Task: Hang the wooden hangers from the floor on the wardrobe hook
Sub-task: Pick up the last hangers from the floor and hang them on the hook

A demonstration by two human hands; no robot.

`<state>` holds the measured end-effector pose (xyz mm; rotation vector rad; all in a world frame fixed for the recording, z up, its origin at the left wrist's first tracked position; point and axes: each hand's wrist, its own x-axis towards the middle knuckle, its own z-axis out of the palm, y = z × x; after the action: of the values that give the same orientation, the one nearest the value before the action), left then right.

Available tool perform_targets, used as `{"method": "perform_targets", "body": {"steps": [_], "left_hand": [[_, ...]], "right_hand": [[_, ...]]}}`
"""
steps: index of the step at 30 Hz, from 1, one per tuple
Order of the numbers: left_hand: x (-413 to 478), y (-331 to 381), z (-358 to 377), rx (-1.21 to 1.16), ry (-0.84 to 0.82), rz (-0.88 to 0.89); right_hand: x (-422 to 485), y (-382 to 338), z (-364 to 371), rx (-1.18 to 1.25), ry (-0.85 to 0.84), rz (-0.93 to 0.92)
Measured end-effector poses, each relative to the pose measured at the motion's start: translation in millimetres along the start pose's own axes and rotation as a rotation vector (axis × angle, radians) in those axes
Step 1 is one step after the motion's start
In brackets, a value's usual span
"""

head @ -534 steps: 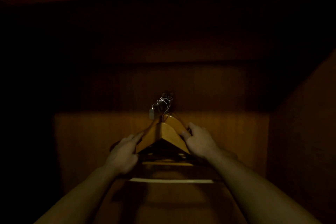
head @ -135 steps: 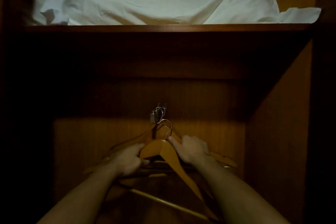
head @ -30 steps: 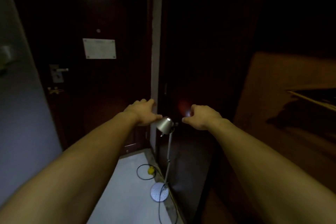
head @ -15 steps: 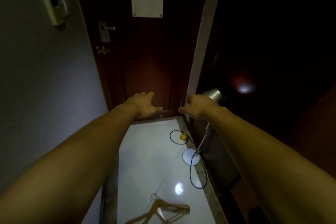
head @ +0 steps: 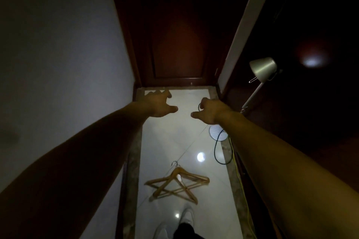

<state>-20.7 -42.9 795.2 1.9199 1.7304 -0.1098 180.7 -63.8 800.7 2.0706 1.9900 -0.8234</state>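
The fingers (head: 168,94) of the left hand (head: 161,105) are spread apart and hold nothing. The fingers (head: 201,103) of the right hand (head: 210,110) are loosely curled and also hold nothing. Both hands hang in the air side by side, thumbs turned toward each other, with a gap between them.

Well below the fingertips and back toward the person's body, the wooden hangers (head: 176,184) lie on the pale tiled floor (head: 169,141), between the two forearms. There seem to be two, crossed one over the other, with a metal hook pointing away from the person. Neither hand touches them. Nearer the body than the hangers, the tips of the person's shoes (head: 186,217) show.

To the right of the right fingers stands a lamp (head: 263,69), its cable (head: 220,151) looping over the floor's edge. Beyond both sets of fingers is a dark door (head: 174,44).

Judging from this, these hangers are not yet picked up. What is left is to bend down, grasp them and carry them to the wardrobe hook, which is out of view, so how many already hang there cannot be told.
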Motion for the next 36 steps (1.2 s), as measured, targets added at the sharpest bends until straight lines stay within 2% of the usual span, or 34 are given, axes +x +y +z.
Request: {"method": "perform_targets", "body": {"steps": [6,12,21,28,36], "left_hand": [[35,-20,36,-0.044,-0.081,-0.069],[71,-55,111,-0.068,-0.201,-0.189],[143,-101,239,-0.058,-0.317,-0.175],[206,-153,363,-0.095,-0.388,-0.164],[287,-216,548,-0.087,-0.495,-0.169]], "right_hand": [[52,15,41,-0.005,-0.07,-0.023],[101,33,138,0.027,-0.259,0.001],[169,71,268,0.037,-0.374,0.115],[236,108,389,0.088,-0.431,0.226],[317,161,562,0.135,-0.42,0.314]]}}
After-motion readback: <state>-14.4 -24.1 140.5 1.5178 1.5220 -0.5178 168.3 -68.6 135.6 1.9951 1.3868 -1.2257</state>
